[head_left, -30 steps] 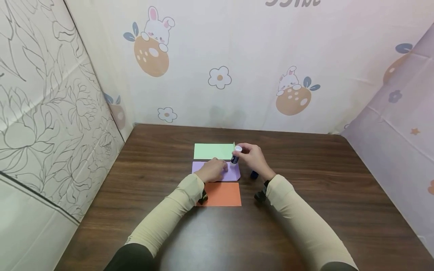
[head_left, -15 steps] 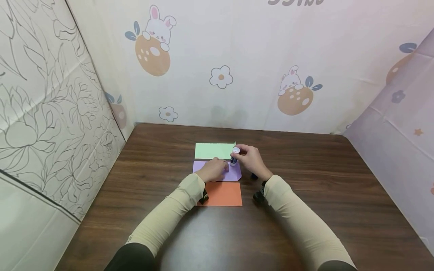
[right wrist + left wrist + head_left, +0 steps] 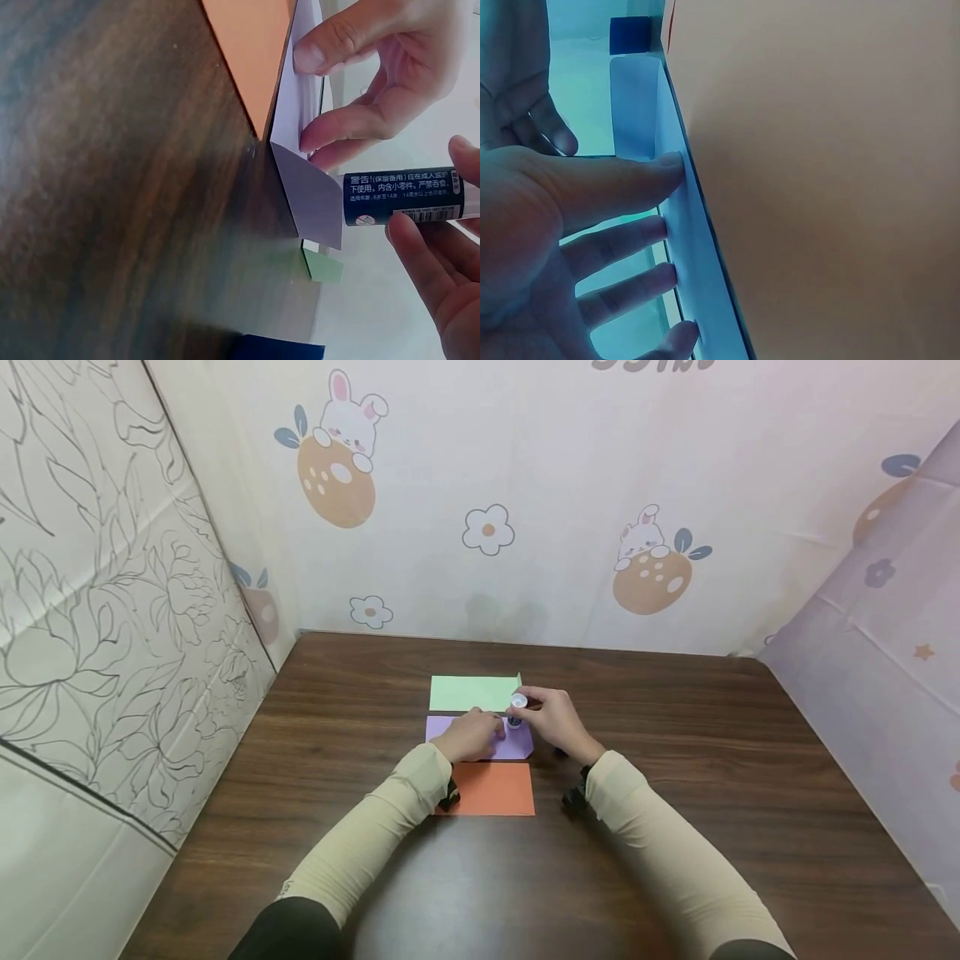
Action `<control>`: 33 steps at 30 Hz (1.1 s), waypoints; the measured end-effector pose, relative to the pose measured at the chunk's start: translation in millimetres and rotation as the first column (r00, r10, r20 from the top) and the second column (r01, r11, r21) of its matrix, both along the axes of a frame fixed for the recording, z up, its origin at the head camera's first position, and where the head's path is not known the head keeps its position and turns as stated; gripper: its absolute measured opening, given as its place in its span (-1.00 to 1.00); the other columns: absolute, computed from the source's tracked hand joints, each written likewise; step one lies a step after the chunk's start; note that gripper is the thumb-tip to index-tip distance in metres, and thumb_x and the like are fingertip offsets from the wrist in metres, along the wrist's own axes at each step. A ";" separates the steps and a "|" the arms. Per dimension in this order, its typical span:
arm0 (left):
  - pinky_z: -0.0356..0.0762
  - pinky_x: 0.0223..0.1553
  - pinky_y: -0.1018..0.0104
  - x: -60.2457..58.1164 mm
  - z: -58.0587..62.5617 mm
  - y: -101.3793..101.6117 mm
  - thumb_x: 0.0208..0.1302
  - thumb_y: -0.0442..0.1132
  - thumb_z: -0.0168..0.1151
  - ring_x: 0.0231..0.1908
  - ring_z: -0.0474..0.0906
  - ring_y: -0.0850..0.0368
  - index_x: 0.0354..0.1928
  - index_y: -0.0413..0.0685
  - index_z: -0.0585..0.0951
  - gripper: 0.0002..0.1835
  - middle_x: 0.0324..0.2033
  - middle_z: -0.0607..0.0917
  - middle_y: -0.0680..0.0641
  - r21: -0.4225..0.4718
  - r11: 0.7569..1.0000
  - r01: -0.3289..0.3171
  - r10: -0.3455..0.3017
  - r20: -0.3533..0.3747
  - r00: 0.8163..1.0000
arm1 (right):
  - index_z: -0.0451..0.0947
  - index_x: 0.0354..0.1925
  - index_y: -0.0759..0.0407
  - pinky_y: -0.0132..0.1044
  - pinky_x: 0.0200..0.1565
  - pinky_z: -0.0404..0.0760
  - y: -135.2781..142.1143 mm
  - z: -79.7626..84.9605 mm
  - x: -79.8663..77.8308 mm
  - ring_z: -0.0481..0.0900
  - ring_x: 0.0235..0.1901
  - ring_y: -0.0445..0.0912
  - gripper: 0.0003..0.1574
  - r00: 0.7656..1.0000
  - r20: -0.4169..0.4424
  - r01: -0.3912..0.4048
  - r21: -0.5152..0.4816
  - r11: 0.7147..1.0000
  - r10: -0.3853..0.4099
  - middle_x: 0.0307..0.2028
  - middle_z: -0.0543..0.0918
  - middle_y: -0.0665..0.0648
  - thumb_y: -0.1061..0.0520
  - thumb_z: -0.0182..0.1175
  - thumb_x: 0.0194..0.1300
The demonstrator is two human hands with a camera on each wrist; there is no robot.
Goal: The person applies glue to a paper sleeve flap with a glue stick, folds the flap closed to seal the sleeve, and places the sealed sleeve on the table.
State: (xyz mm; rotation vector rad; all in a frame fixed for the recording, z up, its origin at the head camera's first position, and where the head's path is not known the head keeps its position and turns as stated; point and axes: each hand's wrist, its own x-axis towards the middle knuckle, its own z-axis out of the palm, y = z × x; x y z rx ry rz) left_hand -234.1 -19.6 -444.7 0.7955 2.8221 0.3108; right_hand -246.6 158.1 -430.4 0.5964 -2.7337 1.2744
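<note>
The glue stick, a light, rigid, smooth tube best held round its barrel, is pinched in the right hand with its tip on the purple paper's folded corner, while the left hand presses that thin, floppy sheet flat against the tabletop with straight fingers.

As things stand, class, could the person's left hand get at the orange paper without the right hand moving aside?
Probably yes. The left hand presses the purple paper, right beside the orange paper, whose top lies bare; the right hand holds the glue stick farther off.
</note>
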 end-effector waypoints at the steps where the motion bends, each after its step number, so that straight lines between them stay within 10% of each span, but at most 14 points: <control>1: 0.57 -0.02 0.10 0.0 -0.1 -0.4 0.21 -0.26 0.29 0.05 0.49 -0.02 -0.03 0.04 0.70 -0.73 0.14 0.64 0.00 0.001 1.000 0.000 0.000 -0.001 1.000 | 0.61 0.03 0.37 -0.10 -0.20 0.70 -0.3 0.6 1.2 0.74 -0.19 0.11 -0.52 1.000 0.002 -0.003 0.002 1.000 0.003 -0.13 0.73 0.32 0.14 0.38 0.18; 33: 0.56 0.02 0.08 0.9 1.9 -1.4 0.25 -0.25 0.27 0.08 0.49 -0.04 -0.02 0.02 0.68 -0.74 0.16 0.62 0.01 -0.006 1.000 0.011 -0.011 -0.006 1.000 | 0.64 0.03 0.30 -0.31 -0.30 0.63 10.2 13.7 37.9 0.62 -0.31 -0.07 -0.51 0.989 0.141 -0.063 0.054 0.997 0.055 -0.22 0.74 0.21 0.05 0.38 0.20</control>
